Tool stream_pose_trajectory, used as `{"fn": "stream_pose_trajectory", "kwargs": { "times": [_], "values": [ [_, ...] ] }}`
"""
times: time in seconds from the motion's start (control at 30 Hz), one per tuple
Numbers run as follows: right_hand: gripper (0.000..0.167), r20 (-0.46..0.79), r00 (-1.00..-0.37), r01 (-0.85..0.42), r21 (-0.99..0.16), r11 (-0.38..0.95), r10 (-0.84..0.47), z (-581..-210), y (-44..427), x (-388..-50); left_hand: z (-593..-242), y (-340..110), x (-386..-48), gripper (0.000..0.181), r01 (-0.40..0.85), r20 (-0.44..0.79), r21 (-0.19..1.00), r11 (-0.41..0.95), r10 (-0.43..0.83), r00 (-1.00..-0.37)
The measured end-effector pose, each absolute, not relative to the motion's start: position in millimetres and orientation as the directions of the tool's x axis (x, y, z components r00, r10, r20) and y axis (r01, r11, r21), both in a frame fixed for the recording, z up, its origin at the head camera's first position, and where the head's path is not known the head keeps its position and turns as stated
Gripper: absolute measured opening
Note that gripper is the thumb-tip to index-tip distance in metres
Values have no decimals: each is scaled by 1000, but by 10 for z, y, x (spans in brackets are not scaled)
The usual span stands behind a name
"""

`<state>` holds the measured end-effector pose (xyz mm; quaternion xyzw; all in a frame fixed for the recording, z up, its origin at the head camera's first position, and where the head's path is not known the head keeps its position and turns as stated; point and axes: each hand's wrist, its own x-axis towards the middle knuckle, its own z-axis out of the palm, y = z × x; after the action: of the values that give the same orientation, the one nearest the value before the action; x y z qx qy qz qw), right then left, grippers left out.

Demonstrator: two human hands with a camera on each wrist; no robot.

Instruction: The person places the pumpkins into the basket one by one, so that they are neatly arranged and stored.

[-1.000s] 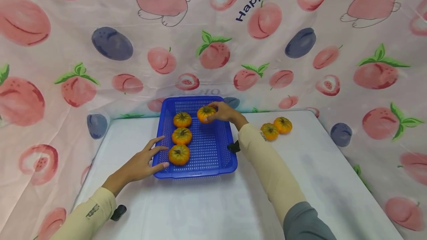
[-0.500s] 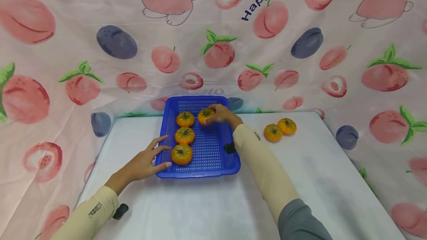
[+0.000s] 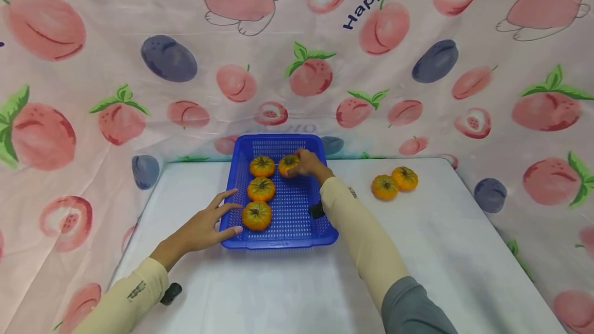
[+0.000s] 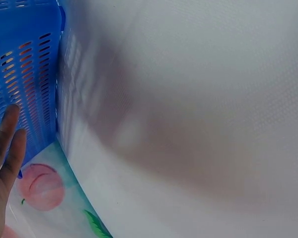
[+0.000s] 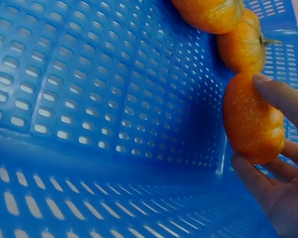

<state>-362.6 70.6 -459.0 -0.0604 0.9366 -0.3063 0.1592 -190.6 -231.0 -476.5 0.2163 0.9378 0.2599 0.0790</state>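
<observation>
A: Surface?
B: White tabletop [image 3: 287, 293], fills the lower middle of the head frame. Grey shadow at lower right.
A: Room?
B: Pale pink cloth [image 3: 269, 43] behind and down both sides — printed peaches, dark blue fruit, "Happy" at upper right.
A: Load?
B: Blue basket [image 3: 280, 244] mid-frame. Three pumpkins [image 3: 261, 189] in a column along its left; a pumpkin pair [image 3: 384, 187] on the tabletop, right of centre.
A: Hands?
B: Right hand [image 3: 307, 164] — curled round the held pumpkin [image 5: 252, 119], basket's upper part, just beside the column's top one. Left hand [image 3: 204, 224]: fingers spread, gripping nothing, at the basket's left rim; can't tell if touching.
</observation>
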Motion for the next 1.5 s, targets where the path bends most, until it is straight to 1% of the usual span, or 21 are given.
{"fn": "stream_pose_trajectory", "kwargs": {
  "times": [0.1,0.27,0.57,0.8,1.1,1.33,1.5],
  "values": [
    [72,-267,-944,4,-597,803,-194,-4629,703,-3624,-4768,-2301,-1907,61,369,-34,526,766,452,-891],
    [73,-266,-948,17,-587,810,-173,-4694,704,-3630,-4773,-2303,-1907,62,378,-31,522,764,460,-887],
    [76,-275,-948,43,-606,794,-158,-4707,661,-3654,-4768,-2325,-1910,65,377,-20,526,762,454,-891],
    [76,-275,-948,39,-595,803,-158,-4720,649,-3664,-4762,-2318,-1908,61,371,-22,530,763,450,-893],
    [76,-282,-947,43,-585,810,-154,-4722,629,-3660,-4756,-2306,-1908,61,370,-26,535,760,452,-892],
    [81,-310,-940,76,-590,804,-139,-4688,618,-3639,-4780,-2320,-1909,64,381,-15,529,758,457,-889],
    [87,-284,-946,51,-604,796,-155,-4692,630,-3651,-4774,-2331,-1908,63,382,-13,526,760,456,-890]
  ]
}}
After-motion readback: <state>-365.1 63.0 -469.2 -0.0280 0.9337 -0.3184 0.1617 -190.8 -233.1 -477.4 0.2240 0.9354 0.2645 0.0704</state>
